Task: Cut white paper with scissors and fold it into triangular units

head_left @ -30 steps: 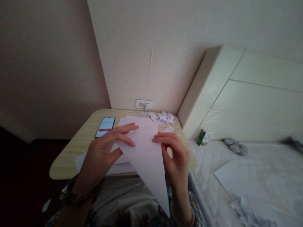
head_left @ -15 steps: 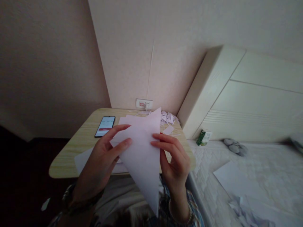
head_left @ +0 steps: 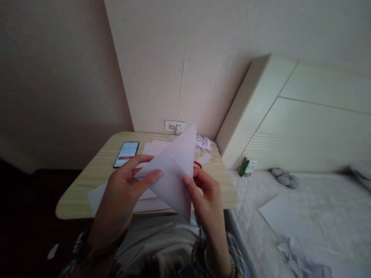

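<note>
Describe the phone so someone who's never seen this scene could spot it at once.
Start at the light wooden table set against the wall beside the bed. On its far left part, beyond the left hand that holds the folded sheet, the phone lies flat, screen up. It is the only dark slab with a lit screen; beside it lie white sheets.

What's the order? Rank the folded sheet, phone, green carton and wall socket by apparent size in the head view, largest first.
1. folded sheet: largest, though it is also nearest the camera.
2. phone.
3. wall socket and green carton: these look about alike, so they are left unranked.
</note>
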Motion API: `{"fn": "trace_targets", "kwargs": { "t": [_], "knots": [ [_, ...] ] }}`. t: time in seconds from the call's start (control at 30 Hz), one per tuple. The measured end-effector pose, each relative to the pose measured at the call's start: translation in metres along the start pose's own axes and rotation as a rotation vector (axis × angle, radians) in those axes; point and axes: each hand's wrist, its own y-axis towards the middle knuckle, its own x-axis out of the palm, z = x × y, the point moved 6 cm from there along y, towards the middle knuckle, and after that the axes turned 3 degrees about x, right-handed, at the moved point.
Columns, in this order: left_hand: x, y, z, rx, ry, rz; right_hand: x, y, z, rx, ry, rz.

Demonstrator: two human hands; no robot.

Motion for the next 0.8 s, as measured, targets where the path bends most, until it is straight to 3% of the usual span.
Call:
{"fn": "trace_targets", "kwargs": {
  "t": [0.2,0.33,0.6,0.8],
  "knots": [
    [0.012,-0.003,0.001,0.023,0.004,-0.106,-0.004,-0.002,0.004,0.073,0.037,0.103],
    [0.015,-0.005,0.007,0.053,0.007,-0.114,-0.006,-0.004,0.004,0.088,0.075,0.132],
    [0.012,-0.008,0.012,0.102,0.125,-0.162,-0.008,-0.004,0.008,0.149,0.156,0.125],
    [0.015,-0.007,0.014,0.142,0.086,-0.225,-0.006,-0.003,0.016,0.186,0.243,0.136]
  ]
}}
